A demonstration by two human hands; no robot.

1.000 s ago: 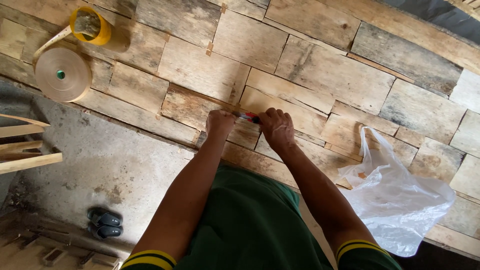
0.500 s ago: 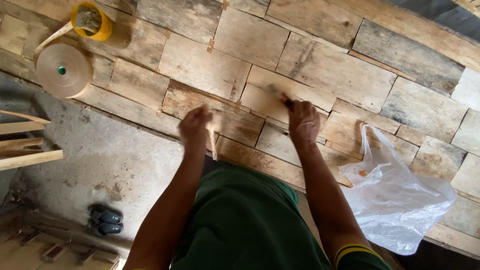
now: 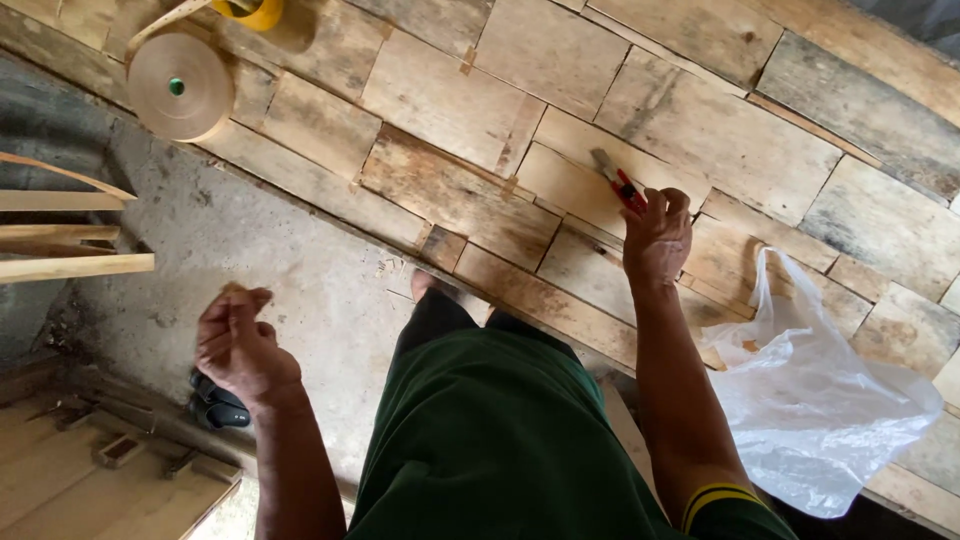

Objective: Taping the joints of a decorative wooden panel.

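Half a second ago our hands had only begun to part over the patchwork of veneer sheets; now they are well apart. Our left hand (image 3: 240, 345) has swung off the worktop (image 3: 700, 120) and hangs over the concrete floor (image 3: 260, 240), fingers curled and pinching what looks like a small sliver of wood, though it is too small to be sure. Our right hand (image 3: 655, 235) stays on the veneer, closed around a red utility knife (image 3: 620, 182) whose blade points up and away across a pale veneer piece (image 3: 570, 180).

We judge that a trimming cut is finished: the offcut is lifted clear and the knife rests at the end of its line, with small chips (image 3: 395, 270) lying on the floor just below the worktop's edge. A roll of brown paper tape (image 3: 180, 87) sits at the far left of the worktop, and a thin white plastic bag (image 3: 810, 400) lies just beside our right forearm.
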